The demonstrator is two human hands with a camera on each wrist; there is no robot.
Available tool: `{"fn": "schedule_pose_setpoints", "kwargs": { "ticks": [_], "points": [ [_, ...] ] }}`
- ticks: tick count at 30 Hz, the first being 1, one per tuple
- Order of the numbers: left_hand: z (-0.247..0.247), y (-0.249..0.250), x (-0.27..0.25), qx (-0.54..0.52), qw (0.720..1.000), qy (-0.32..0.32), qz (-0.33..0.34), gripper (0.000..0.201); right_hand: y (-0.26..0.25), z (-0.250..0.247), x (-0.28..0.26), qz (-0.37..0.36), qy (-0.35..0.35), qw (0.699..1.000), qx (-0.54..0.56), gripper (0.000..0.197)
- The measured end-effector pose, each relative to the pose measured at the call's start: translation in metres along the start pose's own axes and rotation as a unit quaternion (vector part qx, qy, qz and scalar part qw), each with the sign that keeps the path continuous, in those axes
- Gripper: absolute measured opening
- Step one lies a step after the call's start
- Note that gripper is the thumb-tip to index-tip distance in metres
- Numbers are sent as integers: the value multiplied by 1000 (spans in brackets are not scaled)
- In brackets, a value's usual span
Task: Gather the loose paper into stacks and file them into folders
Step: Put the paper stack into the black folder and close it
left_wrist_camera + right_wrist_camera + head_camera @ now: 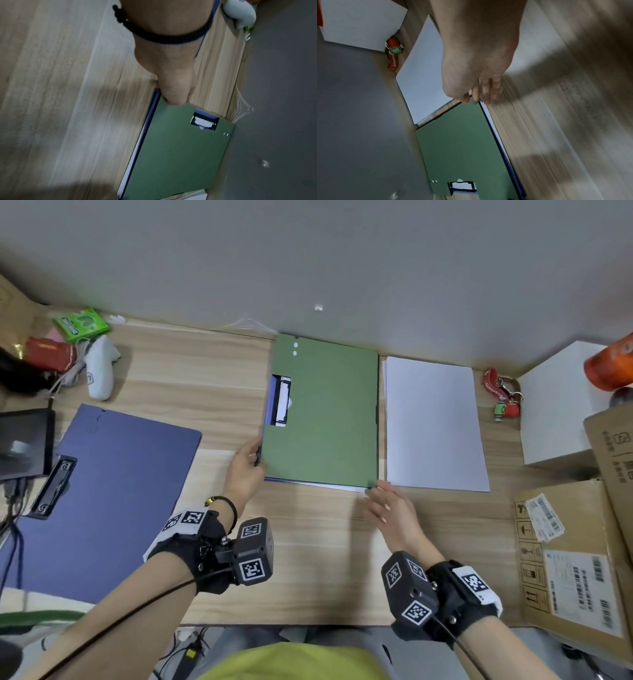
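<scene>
A green folder (pixel 322 412) lies shut in the middle of the wooden desk, its clip window (pixel 282 400) at the left edge. Blue edges and white sheets (pixel 137 152) show under its near side. My left hand (pixel 255 455) grips the folder's left edge near the front corner, thumb on the cover (pixel 175 101). My right hand (pixel 376 491) is blurred, with straight fingers at the folder's front right corner (pixel 477 99). A stack of white paper (pixel 431 422) lies just right of the folder (pixel 423 81). A dark blue folder (pixel 113 491) with a black clip lies at the left.
Cardboard boxes (pixel 575 559) and a white box (pixel 555 405) crowd the right side, with a red keychain (pixel 503 395) beside the paper. A white controller (pixel 101 371), a green pack (pixel 82 325) and a dark screen (pixel 24 446) sit at the left. A grey wall stands behind.
</scene>
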State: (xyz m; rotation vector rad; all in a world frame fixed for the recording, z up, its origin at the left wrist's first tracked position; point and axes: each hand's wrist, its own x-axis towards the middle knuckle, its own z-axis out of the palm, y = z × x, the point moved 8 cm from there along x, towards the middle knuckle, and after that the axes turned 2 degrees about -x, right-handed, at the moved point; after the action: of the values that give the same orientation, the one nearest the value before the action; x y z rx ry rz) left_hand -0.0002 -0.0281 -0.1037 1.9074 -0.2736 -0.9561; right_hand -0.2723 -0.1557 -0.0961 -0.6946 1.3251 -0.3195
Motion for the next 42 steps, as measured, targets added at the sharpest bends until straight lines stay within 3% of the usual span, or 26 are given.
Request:
{"fn": "schedule_pose_setpoints", "kwargs": {
  "ticks": [3,7,11,14,17,19,23,27,28,30,32,35,38,39,42],
  "points": [
    [-23,-10,-9,-23,999,23,-24,42,9,12,-7,11,-32,999,-28,12],
    [-76,-30,-24,-24,998,57,-28,37,37,51,-19,49,-112,987,-109,16],
    [-163,-50,-42,94,983,160,9,43,67,96,-33,74,-163,968,-178,25],
    [-220,-83,-57,191,961,198,-41,54,87,128,-46,85,-190,953,-220,23],
    [-239,-118,-64,220,962,118,-113,63,101,150,-56,84,-206,943,-246,19],
    [-233,-122,-68,281,951,37,-121,70,107,158,-60,81,-211,938,-264,20],
    [-203,-92,-80,357,926,-64,-107,61,112,167,-62,69,-197,934,-290,19],
    [-170,-80,-91,202,958,-160,-126,54,105,179,-62,29,-182,935,-304,24],
    [-172,-79,-91,177,967,-140,-118,51,103,181,-61,26,-178,939,-293,26],
    [-196,-75,-87,130,987,-13,-89,44,97,181,-61,26,-168,945,-280,27],
    [-217,-81,-86,87,989,87,-87,42,95,175,-58,26,-156,950,-269,29],
    [-217,-100,-88,35,984,100,-145,40,95,165,-56,27,-133,954,-268,30],
    [-214,-110,-95,-7,974,121,-193,3,99,164,-53,49,-121,952,-276,10],
    [-214,-111,-96,6,972,125,-200,15,98,166,-53,57,-117,950,-284,10],
    [-211,-113,-97,49,972,107,-202,28,101,175,-54,89,-111,949,-281,15]
  ]
}}
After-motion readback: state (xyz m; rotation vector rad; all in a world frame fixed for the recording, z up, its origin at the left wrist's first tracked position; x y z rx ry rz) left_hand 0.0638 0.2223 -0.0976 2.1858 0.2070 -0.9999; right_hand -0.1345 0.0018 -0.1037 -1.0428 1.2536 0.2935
